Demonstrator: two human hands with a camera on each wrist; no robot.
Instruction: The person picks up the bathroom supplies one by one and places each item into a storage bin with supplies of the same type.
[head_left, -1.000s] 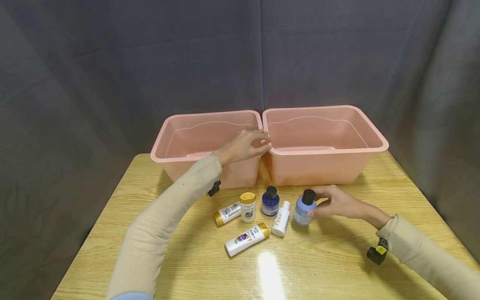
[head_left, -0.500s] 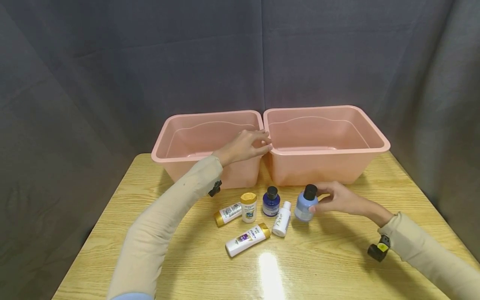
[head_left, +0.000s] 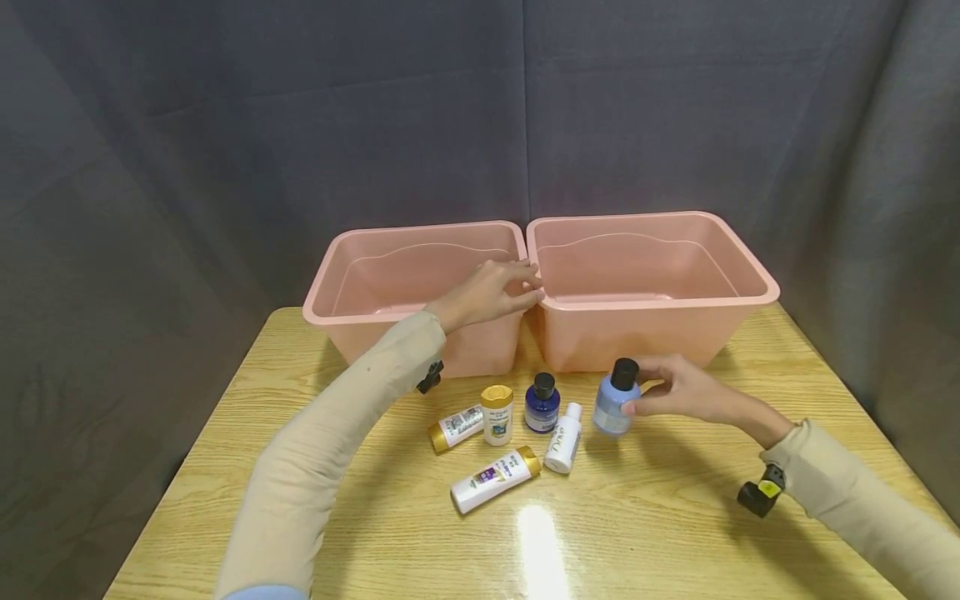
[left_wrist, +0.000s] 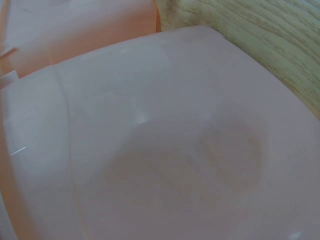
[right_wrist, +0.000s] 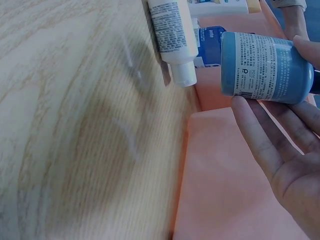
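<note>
My right hand (head_left: 672, 392) grips a light blue bottle (head_left: 616, 406) with a black cap, held upright just above the table in front of the right pink bin (head_left: 652, 303). In the right wrist view the blue bottle (right_wrist: 265, 67) lies between my thumb and fingers (right_wrist: 280, 145), with the bin wall behind it. My left hand (head_left: 491, 293) reaches across, its fingers curled over the right front corner of the left pink bin's rim (head_left: 360, 313). The left wrist view shows only the pink bin wall (left_wrist: 150, 150) close up.
Several small bottles stand or lie on the wooden table (head_left: 660, 517) in front of the bins: a dark blue bottle (head_left: 541, 404), a small white bottle (head_left: 562, 439), a gold-capped jar (head_left: 497, 414), and two lying gold-capped bottles (head_left: 455, 427) (head_left: 493, 479). Dark curtains surround the table.
My right hand has lifted the light blue bottle off the table and carried it a little up toward the right bin. My left hand has stayed on the bin rim.
</note>
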